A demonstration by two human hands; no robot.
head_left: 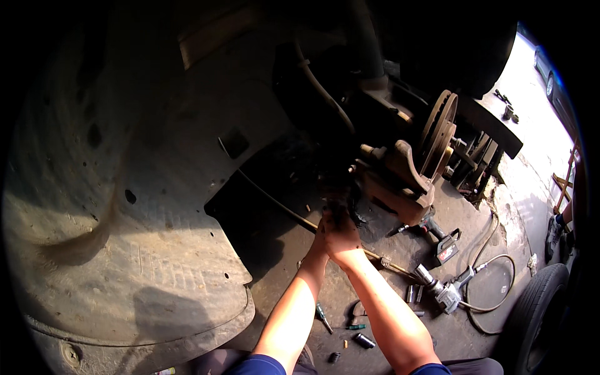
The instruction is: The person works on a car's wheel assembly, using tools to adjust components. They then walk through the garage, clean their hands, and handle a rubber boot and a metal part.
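Both my arms reach forward under a raised vehicle, and my hands meet in front of the wheel hub area. My left hand (320, 239) is closed, pressed beside my right hand (344, 239), which is closed too. Their fingers go into deep shadow around a dark part I cannot make out. To the right of them hangs the rusty brake caliper (400, 194), next to the brake disc (439, 134). A long thin rod or hose (392, 265) runs along the floor behind my wrists.
A pale, dirty fender liner (144, 269) fills the left. On the floor at right lie a cordless power tool (439, 240), an air impact wrench (447, 295) with its hose (494, 307), and a tire (540, 319). A screwdriver (324, 317) and a socket (364, 340) lie near my arms.
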